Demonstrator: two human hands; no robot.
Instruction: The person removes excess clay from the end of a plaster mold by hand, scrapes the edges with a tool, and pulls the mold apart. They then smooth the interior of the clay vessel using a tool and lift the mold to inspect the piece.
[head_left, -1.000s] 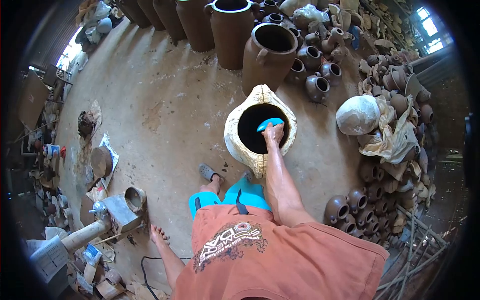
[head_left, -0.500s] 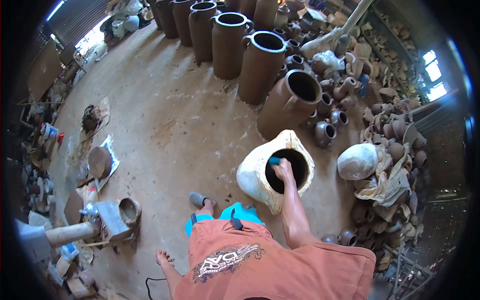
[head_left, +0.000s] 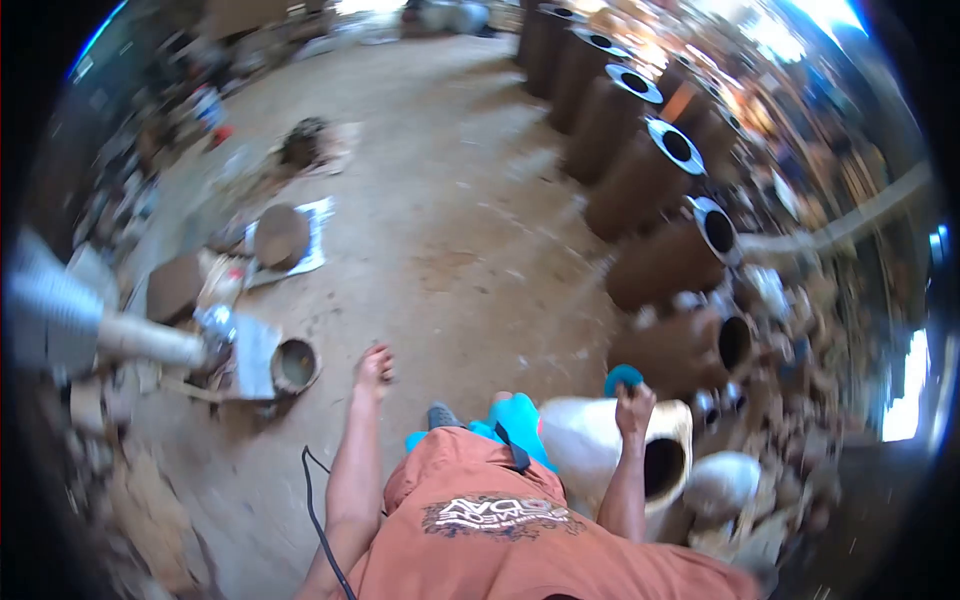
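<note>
My right hand [head_left: 634, 408] is closed around a teal, rounded tool [head_left: 622, 378], whose exact kind is blurred. It is raised over the pale, thick-walled jar form [head_left: 575, 440], outside the dark mouth, and my forearm crosses in front of the form. Out to the other side, my left hand [head_left: 376, 368] hangs above the floor with its fingers loosely curled in and nothing showing in them. A round vessel [head_left: 297, 366] with a greyish inside stands to the left of that hand.
A row of tall brown jars [head_left: 640, 190] runs along the right, with the nearest brown jar [head_left: 670, 350] beside the pale form. A whitish rounded pot [head_left: 722, 482] sits further right. At left are a round brown slab [head_left: 281, 237] and clutter; a black cord [head_left: 318, 510] hangs near my left arm.
My right hand has come up out of the pale form's mouth with the teal tool. My left arm has lifted forward, its fingers now more curled. The view has swung left.
</note>
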